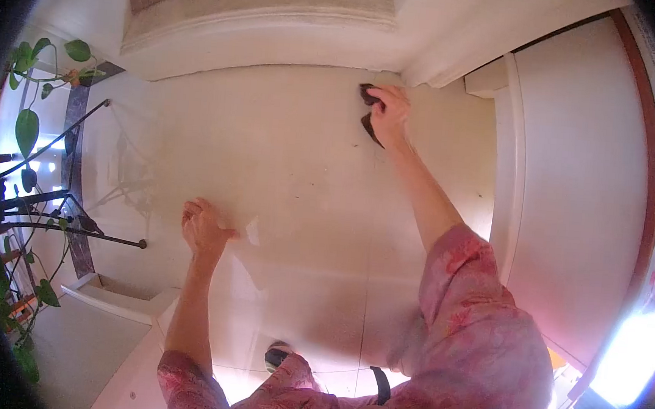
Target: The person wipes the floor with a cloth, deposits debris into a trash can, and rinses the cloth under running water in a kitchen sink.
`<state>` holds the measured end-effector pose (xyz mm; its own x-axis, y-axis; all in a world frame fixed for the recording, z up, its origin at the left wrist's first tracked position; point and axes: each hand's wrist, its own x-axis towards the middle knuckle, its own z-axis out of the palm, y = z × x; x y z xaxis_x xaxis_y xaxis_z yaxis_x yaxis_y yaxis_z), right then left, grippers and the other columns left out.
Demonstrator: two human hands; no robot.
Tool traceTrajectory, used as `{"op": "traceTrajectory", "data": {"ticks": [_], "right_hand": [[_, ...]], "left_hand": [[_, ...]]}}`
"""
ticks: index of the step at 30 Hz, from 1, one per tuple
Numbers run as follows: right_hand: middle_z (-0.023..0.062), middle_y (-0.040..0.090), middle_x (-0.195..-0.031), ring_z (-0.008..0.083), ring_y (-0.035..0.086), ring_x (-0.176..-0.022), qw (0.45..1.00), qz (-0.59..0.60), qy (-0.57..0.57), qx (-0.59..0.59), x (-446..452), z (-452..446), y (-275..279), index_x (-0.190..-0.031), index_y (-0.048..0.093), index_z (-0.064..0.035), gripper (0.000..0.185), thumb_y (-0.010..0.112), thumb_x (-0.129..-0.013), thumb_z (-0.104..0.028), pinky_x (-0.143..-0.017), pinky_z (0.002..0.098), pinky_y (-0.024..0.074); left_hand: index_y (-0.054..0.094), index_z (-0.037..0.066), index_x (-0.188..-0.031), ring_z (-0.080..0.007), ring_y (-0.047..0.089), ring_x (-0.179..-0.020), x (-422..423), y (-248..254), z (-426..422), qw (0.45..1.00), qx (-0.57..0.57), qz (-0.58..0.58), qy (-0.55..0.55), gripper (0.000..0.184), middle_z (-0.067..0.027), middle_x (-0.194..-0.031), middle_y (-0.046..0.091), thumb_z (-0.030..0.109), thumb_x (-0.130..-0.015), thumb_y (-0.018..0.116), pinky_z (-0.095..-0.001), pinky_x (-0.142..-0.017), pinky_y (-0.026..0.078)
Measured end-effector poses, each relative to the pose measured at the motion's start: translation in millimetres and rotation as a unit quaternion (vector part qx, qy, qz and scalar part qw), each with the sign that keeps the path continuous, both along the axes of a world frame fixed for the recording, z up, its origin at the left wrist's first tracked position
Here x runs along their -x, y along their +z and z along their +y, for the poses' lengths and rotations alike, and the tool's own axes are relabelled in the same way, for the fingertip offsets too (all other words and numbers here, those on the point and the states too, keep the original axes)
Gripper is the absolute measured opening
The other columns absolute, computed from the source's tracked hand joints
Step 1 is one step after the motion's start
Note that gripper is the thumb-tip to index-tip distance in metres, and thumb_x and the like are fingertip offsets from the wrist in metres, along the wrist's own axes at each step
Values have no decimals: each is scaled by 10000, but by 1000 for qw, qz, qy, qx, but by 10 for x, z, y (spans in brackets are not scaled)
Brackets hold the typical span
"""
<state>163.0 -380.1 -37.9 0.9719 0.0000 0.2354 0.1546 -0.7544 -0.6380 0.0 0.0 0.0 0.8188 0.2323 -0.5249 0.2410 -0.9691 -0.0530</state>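
My right hand (390, 116) is closed on a dark cloth-like piece (372, 132) at the pale tiled floor (286, 148), close to the base of the wall. Parts of the dark piece stick out above and below my fingers; the rest is hidden by the hand. Lower and to the left, my left hand (204, 226) is over the floor with its fingers loosely bent and the thumb stretched out to the right. Nothing shows in it. A few small dark specks (313, 184) lie on the tiles between the two hands.
A white skirting ledge (263, 40) runs along the far side. On the left are a black metal stand (47, 200) and a trailing green plant (26, 132). A white panel (580, 176) with a brown edge stands on the right. One shoe (277, 355) shows below me.
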Motion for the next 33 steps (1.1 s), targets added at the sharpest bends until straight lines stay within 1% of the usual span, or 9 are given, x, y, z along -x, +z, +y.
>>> {"op": "traceTrajectory", "data": {"ticks": [2, 5, 10, 12, 15, 21, 25, 30, 33], "right_hand": [[197, 605, -1033, 333, 541, -1006, 995, -57, -77, -29, 80, -23, 61, -1016, 640, -48, 355, 579, -672, 14, -924, 419, 408], [179, 608, -1027, 345, 544, -995, 975, -155, -156, 43, -138, 42, -145, -997, 628, -13, 326, 562, -679, 23, -920, 426, 409], [146, 608, -1079, 324, 529, -1047, 995, -59, 41, 70, 82, 461, -104, -1038, 622, -20, 340, 551, -709, 26, -913, 398, 427], [141, 605, -1092, 330, 529, -1053, 991, -31, 114, -64, 199, 554, -43, -1064, 612, -20, 322, 554, -748, -7, -917, 394, 427], [150, 557, -1189, 329, 499, -1112, 996, -88, -28, 3, 125, 406, -64, -1148, 565, -18, 360, 551, -789, -36, -958, 387, 398], [207, 432, -1324, 338, 402, -1228, 993, -39, -46, 103, -42, 890, -140, -1238, 454, 58, 469, 509, -790, -70, -1058, 424, 297], [174, 445, -1322, 340, 389, -1241, 992, -62, 108, 22, -130, 1727, -276, -1239, 470, 15, 503, 478, -736, 26, -1077, 410, 287], [146, 518, -1238, 306, 445, -1184, 927, 4, 374, 30, 43, 2288, -83, -1179, 535, -36, 498, 536, -685, 26, -1036, 404, 336], [141, 568, -1156, 305, 487, -1122, 982, 20, 187, 22, 45, 1966, 41, -1118, 559, -22, 400, 535, -719, -22, -1006, 408, 358]], "left_hand": [[437, -92, -1165, -334, 533, -1008, 104, -95, 41, 989, -44, -123, -67, 1010, -236, -1022, 541, 330, -366, 888, -360, -878, 419], [450, -85, -1142, -330, 526, -998, 58, -62, 71, 993, -6, -103, -56, 977, -219, -978, 552, 327, -371, 887, -362, -873, 417], [457, -74, -1133, -324, 507, -1033, 40, -22, 13, 995, -5, -98, -37, 948, -219, -1005, 547, 320, -384, 885, -360, -895, 406], [461, -71, -1126, -323, 509, -1031, 73, -56, 41, 992, -11, -118, -48, 936, -213, -1004, 545, 318, -388, 885, -359, -894, 406], [460, -82, -1126, -318, 527, -998, 127, -112, 82, 985, -4, -158, -73, 938, -204, -994, 548, 296, -378, 880, -358, -896, 407], [465, -93, -1119, -316, 545, -991, 16, 2, 20, 990, 10, -136, -27, 909, -222, -999, 553, 278, -387, 855, -359, -948, 384], [455, -105, -1149, -317, 539, -1045, 2, -16, 13, 992, 12, -122, -15, 918, -268, -1082, 543, 266, -405, 844, -352, -985, 363], [409, -127, -1212, -339, 501, -1130, 38, 7, 28, 995, 44, -93, 15, 975, -305, -1164, 513, 263, -429, 840, -370, -1034, 319], [385, -126, -1234, -350, 488, -1146, 73, -116, 100, 994, 44, -95, -13, 999, -306, -1167, 510, 265, -437, 843, -384, -1042, 308]]}}
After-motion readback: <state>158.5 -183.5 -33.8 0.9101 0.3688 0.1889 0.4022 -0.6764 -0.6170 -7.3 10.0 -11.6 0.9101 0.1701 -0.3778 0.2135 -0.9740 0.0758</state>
